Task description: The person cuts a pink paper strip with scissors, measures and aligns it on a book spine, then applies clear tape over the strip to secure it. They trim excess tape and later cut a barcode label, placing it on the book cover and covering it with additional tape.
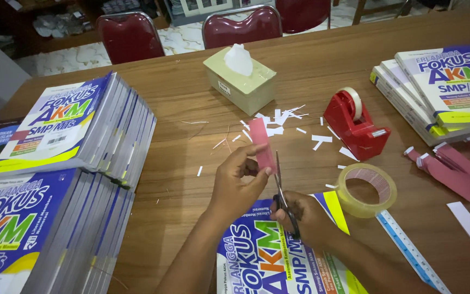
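Pink paper strip (260,145) stands nearly upright over the wooden table (191,109), long axis running away from the person, lower end pinched between fingers and thumb of the left hand (239,182). Scissors (282,193) sit just right of the strip, blades pointing up along its right edge, gripped closed-fisted by the right hand (305,218). White paper scraps (278,122) lie beyond; a blue workbook (270,256) lies under both hands.

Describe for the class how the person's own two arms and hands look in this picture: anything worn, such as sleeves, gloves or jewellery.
Both forearms enter from the bottom edge and are bare as far as the view shows: no sleeves and no gloves. The left hand shows no ring, watch or bracelet. The right hand likewise shows none, though part of it is hidden by scissor handles. No markings or bandages are visible.
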